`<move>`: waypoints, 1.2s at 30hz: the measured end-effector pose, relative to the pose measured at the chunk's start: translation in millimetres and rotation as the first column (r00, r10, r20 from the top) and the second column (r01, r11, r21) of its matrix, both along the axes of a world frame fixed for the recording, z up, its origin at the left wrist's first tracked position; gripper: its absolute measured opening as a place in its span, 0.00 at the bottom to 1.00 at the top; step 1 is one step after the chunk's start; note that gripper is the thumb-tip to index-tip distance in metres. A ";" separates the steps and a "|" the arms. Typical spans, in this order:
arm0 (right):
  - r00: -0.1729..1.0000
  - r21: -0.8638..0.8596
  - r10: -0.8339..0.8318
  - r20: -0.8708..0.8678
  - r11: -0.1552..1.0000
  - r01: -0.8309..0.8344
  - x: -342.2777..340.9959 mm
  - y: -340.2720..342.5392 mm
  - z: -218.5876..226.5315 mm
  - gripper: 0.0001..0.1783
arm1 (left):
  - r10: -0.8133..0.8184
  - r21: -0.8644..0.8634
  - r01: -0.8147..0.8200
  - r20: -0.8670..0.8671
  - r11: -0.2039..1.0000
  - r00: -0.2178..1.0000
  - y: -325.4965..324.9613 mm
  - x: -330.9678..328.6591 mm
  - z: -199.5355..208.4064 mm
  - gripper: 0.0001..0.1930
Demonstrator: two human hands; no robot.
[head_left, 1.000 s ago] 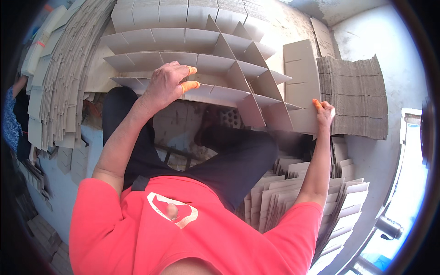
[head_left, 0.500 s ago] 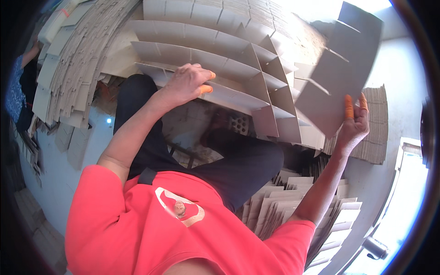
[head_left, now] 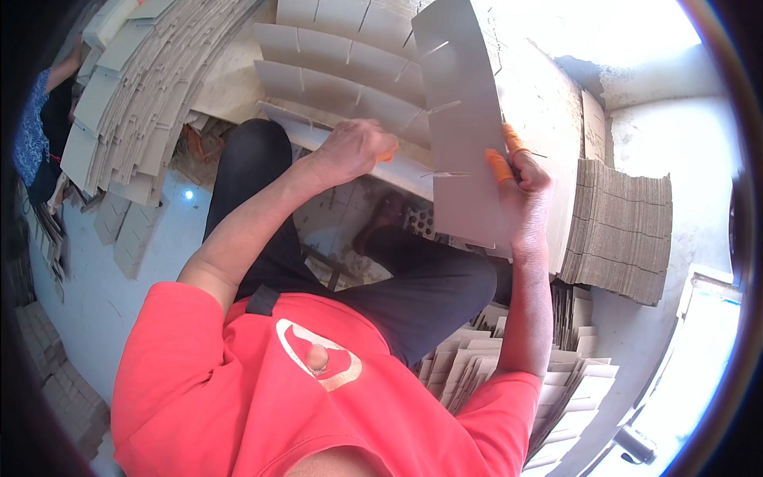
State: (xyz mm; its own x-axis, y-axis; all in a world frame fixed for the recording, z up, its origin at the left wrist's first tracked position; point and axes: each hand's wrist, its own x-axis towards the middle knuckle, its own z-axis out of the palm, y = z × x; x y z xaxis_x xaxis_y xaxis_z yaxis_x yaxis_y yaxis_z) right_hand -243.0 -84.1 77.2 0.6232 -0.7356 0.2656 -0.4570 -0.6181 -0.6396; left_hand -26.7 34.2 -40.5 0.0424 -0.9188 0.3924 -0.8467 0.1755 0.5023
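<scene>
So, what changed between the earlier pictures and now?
The right hand picked up a slotted card beside the strip grid and brought it left, now hiding the crosspieces. The left hand stays by the nearest strip; the stack at right stays put.

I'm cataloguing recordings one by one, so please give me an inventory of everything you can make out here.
Table: one, tan, ahead
Upright strips: at least four, pale grey, on table
Slotted sheet: one, grey, over strips' right end
Left stack: many sheets, beige-grey, far left
Right stack: many sheets, brown-grey, right
Standing sheets: many, beige, lower right
Perforated object: one, pale, below table
Co-worker: one, blue-patterned clothing, left edge
Shirt: one, red, bottom
Trousers: one pair, dark, centre
Left hand: one, orange-tipped, near strips
Right hand: one, orange-covered fingers, gripping sheet
</scene>
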 end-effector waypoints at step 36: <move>0.743 -0.630 -0.650 -0.161 0.647 0.429 -173.6 -134.6 -105.6 0.28 | -0.041 -0.037 0.039 -0.070 0.999 0.997 -6.6 -3.8 13.0 0.12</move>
State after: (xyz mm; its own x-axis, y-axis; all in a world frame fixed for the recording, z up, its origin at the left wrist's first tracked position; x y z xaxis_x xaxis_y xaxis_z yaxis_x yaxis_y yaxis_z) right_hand -416.5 -218.7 -28.4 0.2837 -0.7748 0.5650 -0.9334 -0.3582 -0.0227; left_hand -30.5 27.6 -27.5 0.0346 -0.9060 0.4219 -0.8013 0.2271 0.5534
